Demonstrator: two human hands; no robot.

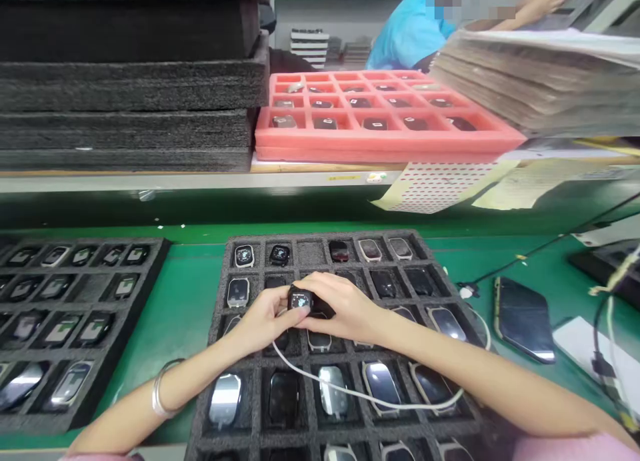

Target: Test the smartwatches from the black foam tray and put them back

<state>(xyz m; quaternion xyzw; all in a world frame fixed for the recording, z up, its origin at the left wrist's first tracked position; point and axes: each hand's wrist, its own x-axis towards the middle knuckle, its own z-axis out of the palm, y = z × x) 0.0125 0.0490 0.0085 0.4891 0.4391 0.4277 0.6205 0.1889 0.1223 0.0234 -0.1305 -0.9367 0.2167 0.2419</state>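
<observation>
- Head view: your left hand (265, 320) and right hand (346, 308) meet over the middle of the black foam tray (258, 389), fingertips close together.
- Both hands pinch one smartwatch (301, 300): left fingers grip its left edge, right fingers curl round its right side. Its lit face points up at the camera.
- The smartwatch sits just above the tray's second and third rows, lifted out of its cell, between your two hands.
- A white cable (350, 392) runs from under your hands across the lower cells and loops off to the right under your right forearm.
- A bangle (160, 389) is on your left wrist.
- Most tray cells hold other watches, some lit, some dark.
- A second black tray (159, 261) of watches lies well to the left on the green mat (185, 301).
- A dark phone (523, 318) lies face up right of the tray.
- On the shelf behind: pink tray (380, 144) with watches, dark foam sheets (130, 81) stacked left, a paper stack (540, 81) right.
- A co-worker in a blue top (405, 34) is far back, arm reaching right.
</observation>
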